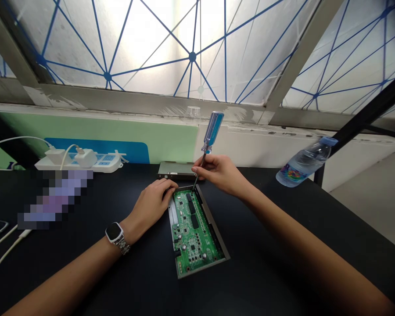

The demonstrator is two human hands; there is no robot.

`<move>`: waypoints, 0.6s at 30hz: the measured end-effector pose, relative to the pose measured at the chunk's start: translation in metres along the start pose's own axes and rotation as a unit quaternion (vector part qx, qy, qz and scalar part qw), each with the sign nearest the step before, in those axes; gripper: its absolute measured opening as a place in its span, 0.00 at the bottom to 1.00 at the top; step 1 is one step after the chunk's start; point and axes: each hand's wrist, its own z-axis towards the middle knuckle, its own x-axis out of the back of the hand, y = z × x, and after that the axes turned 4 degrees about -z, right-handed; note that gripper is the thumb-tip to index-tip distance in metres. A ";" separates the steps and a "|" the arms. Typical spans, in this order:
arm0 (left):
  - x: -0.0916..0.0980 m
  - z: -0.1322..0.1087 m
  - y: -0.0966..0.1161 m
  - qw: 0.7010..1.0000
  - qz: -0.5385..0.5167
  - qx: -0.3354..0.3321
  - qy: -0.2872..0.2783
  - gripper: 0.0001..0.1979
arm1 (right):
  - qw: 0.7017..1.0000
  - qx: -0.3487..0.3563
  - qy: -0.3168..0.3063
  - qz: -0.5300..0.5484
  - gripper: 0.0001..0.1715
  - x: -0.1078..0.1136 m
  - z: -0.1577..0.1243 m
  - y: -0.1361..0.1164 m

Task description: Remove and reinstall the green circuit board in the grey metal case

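Black tabletop (266, 267): my right hand (221, 173) pinches blue-handled screwdriver (213, 131); left hand (154, 197), grip unclear, touches metal-cased green circuit board (198, 235).

No legible text on record

Circuit board (186, 229), six o'clock: fine white print present, too small to read. Bottle (311, 157), three o'clock: multicoloured label (292, 174), wording not decipherable. Power strip (111, 164), nine o'clock: small marks around the sockets, unreadable. Brands and numbers: none established.

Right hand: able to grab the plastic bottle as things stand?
Probably not: the right hand holds the screwdriver, angled down to the far end of the circuit board. Otherwise nothing visible blocks the way to the plastic bottle.
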 end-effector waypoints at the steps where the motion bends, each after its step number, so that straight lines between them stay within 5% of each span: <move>1: 0.000 0.000 0.000 1.000 -0.003 -0.001 0.001 0.09 | 1.000 -0.009 -0.002 0.028 0.13 -0.001 0.000 0.001; 8: -0.006 0.009 -0.007 1.000 -0.001 -0.009 0.014 0.09 | 0.984 -0.064 -0.007 0.169 0.18 0.000 0.004 -0.002; 18: -0.009 0.013 -0.008 1.000 -0.001 -0.021 0.018 0.08 | 0.995 -0.010 0.062 0.071 0.15 -0.011 0.005 0.007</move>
